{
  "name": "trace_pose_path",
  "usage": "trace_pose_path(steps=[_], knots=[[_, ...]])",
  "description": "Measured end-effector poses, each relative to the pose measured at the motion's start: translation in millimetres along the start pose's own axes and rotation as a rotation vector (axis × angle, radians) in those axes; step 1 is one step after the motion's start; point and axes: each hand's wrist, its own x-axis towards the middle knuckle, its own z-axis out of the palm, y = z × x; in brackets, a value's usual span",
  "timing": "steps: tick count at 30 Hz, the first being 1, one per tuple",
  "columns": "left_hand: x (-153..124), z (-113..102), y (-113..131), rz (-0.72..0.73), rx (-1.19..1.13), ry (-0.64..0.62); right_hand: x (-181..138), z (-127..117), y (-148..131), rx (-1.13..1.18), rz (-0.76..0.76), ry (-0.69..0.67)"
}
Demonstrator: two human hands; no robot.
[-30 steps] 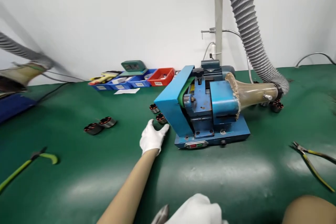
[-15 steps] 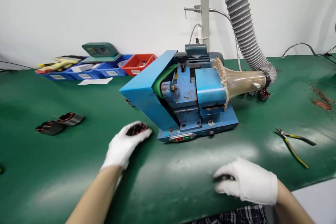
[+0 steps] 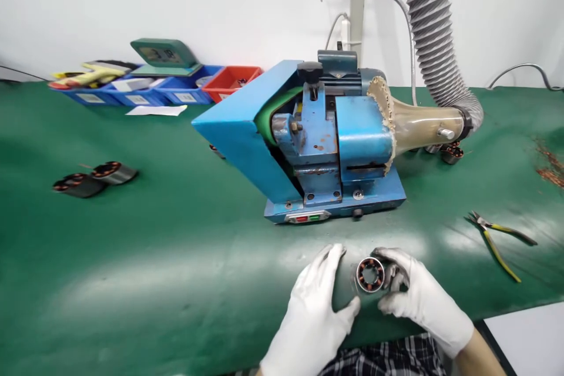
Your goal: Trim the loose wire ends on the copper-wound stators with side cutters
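A ring-shaped motor stator point(image 3: 370, 274) with copper windings stands at the front of the green bench, its open face turned up towards me. My right hand point(image 3: 418, 294), in a white glove with darkened fingertips, grips it from the right side. On the other side, my left hand point(image 3: 315, 311), also gloved, is spread with thumb and fingers apart, close to the stator but not closed on it. Behind both hands stands a blue belt grinder point(image 3: 321, 147) with a green belt and red and green buttons.
Two more stators point(image 3: 114, 172) lie at the left, and others point(image 3: 452, 153) sit behind the grinder's duct. Yellow-handled cutters point(image 3: 497, 238) lie open at the right, near copper wire scraps point(image 3: 550, 173). Blue bins point(image 3: 136, 97) and a red bin point(image 3: 231, 83) line the wall. A grey hose point(image 3: 434, 29) rises above.
My left hand has moved right from beside the grinder, where it held a stator, and is now open. A stator is now in my right hand. The view has shifted slightly.
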Motion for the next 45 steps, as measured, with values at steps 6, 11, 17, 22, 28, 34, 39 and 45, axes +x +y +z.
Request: trace_pose_path(steps=[6, 11, 17, 22, 28, 34, 39, 45], knots=[[9, 12, 10, 0.18, 0.023, 0.069, 5, 14, 0, -0.131, -0.071, 0.142], [16, 27, 17, 0.093, -0.102, 0.098, 14, 27, 0, 0.012, -0.126, 0.257], [17, 27, 18, -0.026, -0.198, 0.04, 10, -8, -1, 0.347, -0.159, 0.525], [20, 19, 20, -0.023, -0.23, -0.065, 1, -34, -6, 0.353, -0.171, 0.582], [23, 17, 20, 0.051, -0.251, -0.022, 5, 7, -1, -0.118, -0.079, 0.272], [22, 17, 23, 0.043, -0.241, 0.047, -11, 16, 11, -0.316, -0.088, 0.377], [22, 15, 23, 0.053, -0.284, 0.007, -13, 3, 13, -0.426, -0.118, 0.436], [23, 10, 18, 0.063, -0.246, -0.046, -21, -39, -2, -0.563, -0.217, 0.726]])
